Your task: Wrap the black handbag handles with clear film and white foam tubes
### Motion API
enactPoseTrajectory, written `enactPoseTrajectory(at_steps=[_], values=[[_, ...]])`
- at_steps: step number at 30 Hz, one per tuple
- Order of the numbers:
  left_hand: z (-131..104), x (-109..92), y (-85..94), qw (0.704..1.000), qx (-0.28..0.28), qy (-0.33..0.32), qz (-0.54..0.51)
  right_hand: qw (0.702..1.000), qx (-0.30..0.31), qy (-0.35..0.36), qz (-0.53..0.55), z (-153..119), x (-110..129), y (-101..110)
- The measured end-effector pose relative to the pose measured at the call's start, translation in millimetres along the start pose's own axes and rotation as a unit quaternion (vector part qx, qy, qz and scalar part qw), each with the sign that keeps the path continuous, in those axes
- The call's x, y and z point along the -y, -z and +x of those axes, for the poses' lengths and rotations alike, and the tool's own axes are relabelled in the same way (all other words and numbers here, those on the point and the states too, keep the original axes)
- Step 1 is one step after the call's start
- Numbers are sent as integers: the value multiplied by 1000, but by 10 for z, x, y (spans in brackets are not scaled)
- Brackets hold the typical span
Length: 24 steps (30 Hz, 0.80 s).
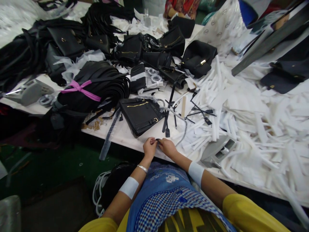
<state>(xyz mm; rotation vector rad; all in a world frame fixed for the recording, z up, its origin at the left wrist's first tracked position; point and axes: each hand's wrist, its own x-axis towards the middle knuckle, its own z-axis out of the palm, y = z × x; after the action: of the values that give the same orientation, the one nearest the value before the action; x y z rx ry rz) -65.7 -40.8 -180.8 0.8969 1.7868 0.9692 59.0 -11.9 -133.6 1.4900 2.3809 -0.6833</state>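
My left hand [150,147] and my right hand [166,147] meet at the table's front edge, fingers pinched round a small black strap piece [158,140]. Much of that piece is hidden by the fingers. Just beyond them lies a black bag [141,114] with a gold zipper and a buckle. To its right, thin black straps [167,124] with small tabs and buckles are scattered on the white table [116,136].
A bundle of black straps tied with a pink ribbon [80,90] lies left. More black bags [131,48] are piled behind. White strips [241,109] and a grey dispenser [218,151] are at right. Another person's hand [180,14] shows at the far side.
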Motion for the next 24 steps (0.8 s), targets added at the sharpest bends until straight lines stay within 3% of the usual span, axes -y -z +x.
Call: enactPoseTrajectory(at_steps=[8,17,21,24], values=[[37,-50,-14,999,20,-36,27,1000,8,-4,25,49,26,-22],[74,-127,62,982,98,-127,100,987,-25,135,83,-60,-384,22],[142,-131,71,979,125,-124,105,975,12,205,86,92,-465,67],[134,-130,70,982,101,-109,119,966,49,233,98,199,-506,120]])
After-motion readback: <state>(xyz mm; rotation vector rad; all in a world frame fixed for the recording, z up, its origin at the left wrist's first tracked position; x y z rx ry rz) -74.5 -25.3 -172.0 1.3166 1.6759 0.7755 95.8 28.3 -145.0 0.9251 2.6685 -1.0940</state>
